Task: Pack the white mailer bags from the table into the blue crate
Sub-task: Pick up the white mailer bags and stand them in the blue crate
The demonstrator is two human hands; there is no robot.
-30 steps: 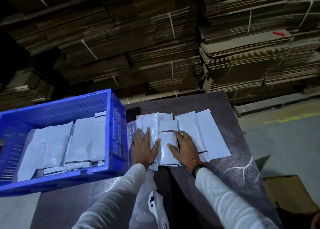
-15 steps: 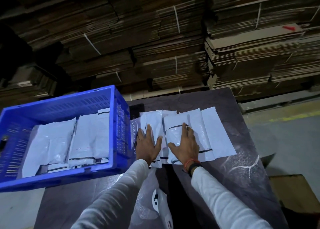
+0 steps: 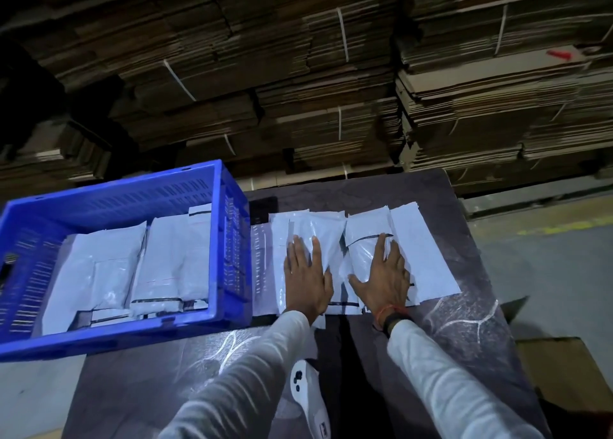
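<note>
Several white mailer bags (image 3: 428, 253) lie overlapping in a row on the dark table (image 3: 471, 326), just right of the blue crate (image 3: 229, 319). My left hand (image 3: 306, 277) rests flat, fingers spread, on the left bags of the row. My right hand (image 3: 384, 276) lies flat on a shiny bag in the middle, about a hand's width from the left one. Neither hand grips a bag. Inside the crate, more white mailer bags (image 3: 166, 259) lie flat in two piles.
Tall strapped stacks of flattened cardboard (image 3: 331, 90) stand behind the table. The crate overhangs the table's left edge. A white device (image 3: 308, 395) hangs below my chest. A cardboard box (image 3: 564, 369) sits on the floor at right.
Both hands have slid apart across the bags: the right hand went right and slightly farther, the left stayed on the left bags. The bags have spread a little.
</note>
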